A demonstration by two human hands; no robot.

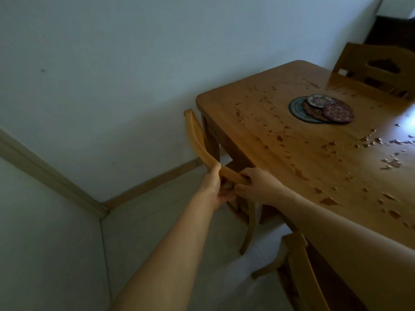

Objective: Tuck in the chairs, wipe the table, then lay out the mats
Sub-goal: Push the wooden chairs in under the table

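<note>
table (pixel 280 153): wooden | spots (pixel 279 138): reddish, scattered across the surface | mats (pixel 321 110): round, overlapping pile toward the far corner

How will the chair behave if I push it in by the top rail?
Probably stiff: the chair looks solid wood. The left hand and right hand grip its top rail, high up, so it may tip before sliding. The table leg stands close and could catch.

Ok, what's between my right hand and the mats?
Nothing stands there. In the head view, between the right hand, gripping the chair, and the mats lies only the table, marked with reddish blotches.
</note>
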